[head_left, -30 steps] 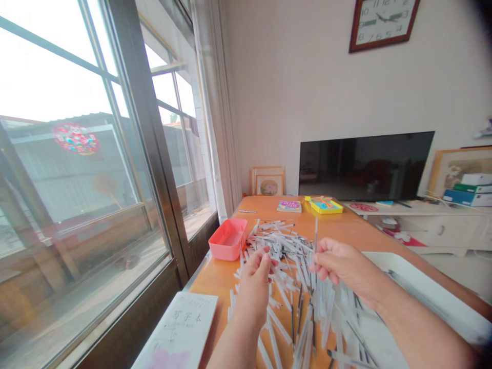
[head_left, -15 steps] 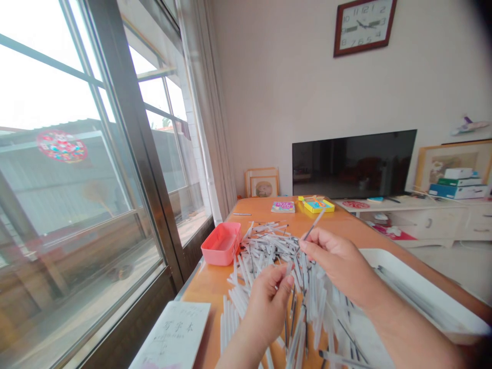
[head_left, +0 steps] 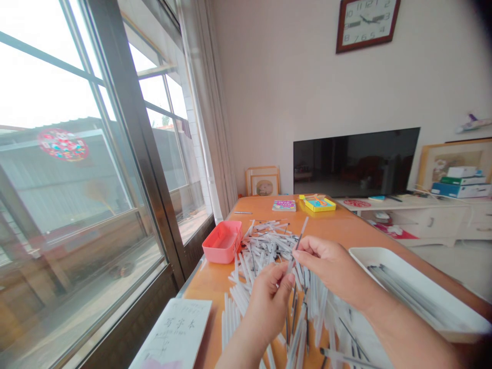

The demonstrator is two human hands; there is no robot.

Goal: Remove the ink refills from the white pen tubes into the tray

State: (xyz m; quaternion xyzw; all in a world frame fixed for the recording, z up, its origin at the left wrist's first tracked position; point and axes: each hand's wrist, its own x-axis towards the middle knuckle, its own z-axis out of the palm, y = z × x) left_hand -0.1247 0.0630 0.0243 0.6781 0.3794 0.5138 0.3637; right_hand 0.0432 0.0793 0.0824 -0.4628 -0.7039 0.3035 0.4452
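Note:
My right hand [head_left: 330, 269] pinches a thin pen refill [head_left: 301, 234] that sticks up and away, tilted to the right. My left hand [head_left: 269, 302] is closed in a pinch just below it, fingertips at the refill's lower end; what it holds is too small to make out. Both hands hover over a large heap of clear pen barrels and refills [head_left: 269, 246] spread on the orange table [head_left: 338, 225].
A pink tray [head_left: 222, 242] stands left of the heap. A white tray [head_left: 415, 292] with several assembled pens lies at the right. A writing booklet [head_left: 172, 333] lies at the near left edge. Small books [head_left: 284, 205] and a yellow box [head_left: 319, 204] sit at the far end.
The refill in my right hand went from upright to tilted and came down toward my left hand. My left hand moved right to meet it.

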